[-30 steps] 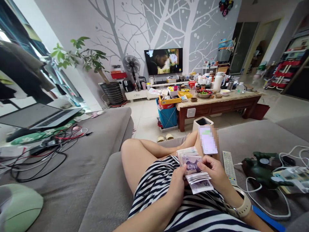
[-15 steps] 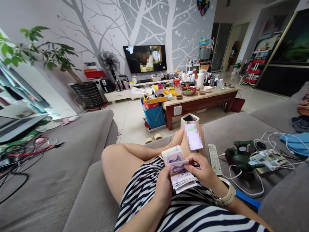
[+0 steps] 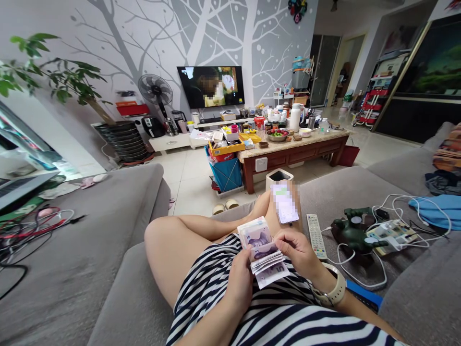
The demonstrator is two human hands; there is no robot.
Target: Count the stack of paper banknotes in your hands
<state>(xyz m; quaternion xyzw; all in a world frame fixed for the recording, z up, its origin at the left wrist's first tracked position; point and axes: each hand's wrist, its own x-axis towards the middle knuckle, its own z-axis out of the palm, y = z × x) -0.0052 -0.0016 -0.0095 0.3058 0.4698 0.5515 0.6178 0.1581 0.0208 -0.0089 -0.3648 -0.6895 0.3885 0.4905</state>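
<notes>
A stack of purple banknotes [image 3: 256, 235] marked with a 5 is held above my lap, over the striped cloth [image 3: 201, 283]. My left hand [image 3: 240, 275] is closed around the left side of the stack, thumb on top. My right hand [image 3: 296, 250], with a pale watch [image 3: 334, 286] on its wrist, pinches the right edge of a note between thumb and finger. Several notes are folded over toward me in a fanned layer, and their lower ends hang loose. Beyond the notes, a lit phone [image 3: 285, 204] rests on my leg.
A remote control [image 3: 316, 236] lies on the grey sofa [image 3: 334, 192] at my right, beside a dark green figure [image 3: 355, 233], a power strip [image 3: 391, 238] and white cables. Cables and a laptop [image 3: 25, 187] are at left. Ahead stands a crowded coffee table [image 3: 306, 149].
The folded notes have shifted, with more edges fanned out and one lower note hanging further down. My right hand still pinches at the edge. The whole view has moved slightly.
</notes>
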